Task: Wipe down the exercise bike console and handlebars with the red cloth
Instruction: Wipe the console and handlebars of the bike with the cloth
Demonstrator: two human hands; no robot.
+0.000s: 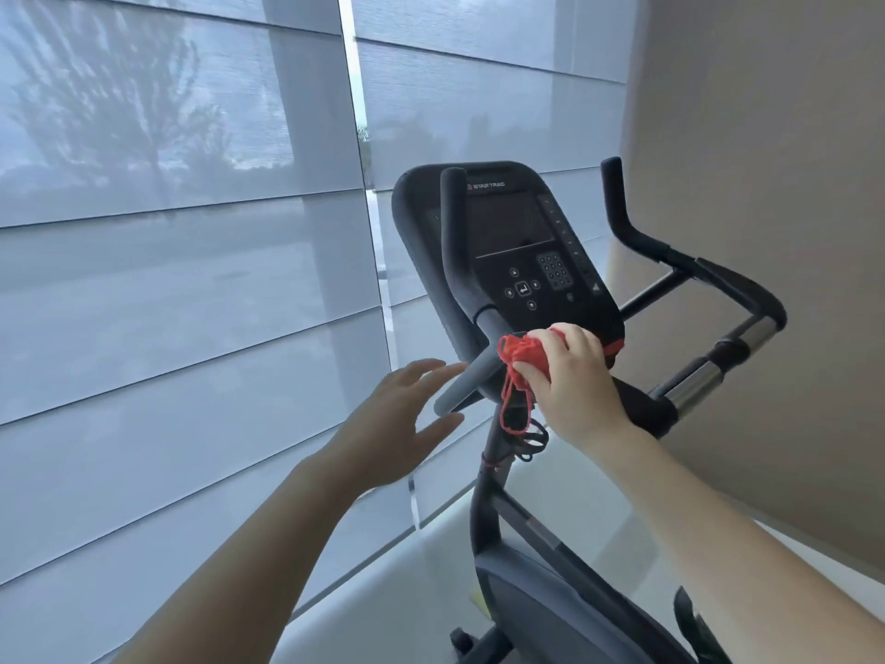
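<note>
The exercise bike's black console (517, 242) stands tilted in the middle, its screen dark above a keypad. My right hand (570, 381) grips the bunched red cloth (524, 349) and presses it against the console's lower edge, where the left handlebar (455, 242) joins. Red threads from the cloth dangle down beside the post. My left hand (397, 414) hovers open, fingers spread, just left of the grey handlebar end (455, 390), not touching it. The right handlebar (670, 261) curves away behind the console, with chrome grip sensors (709, 376).
Large windows with translucent roller shades (191, 280) fill the left and back. A beige wall (766, 184) rises close on the right. The bike's post (486, 491) and grey body shroud (550, 611) sit below, over a pale floor.
</note>
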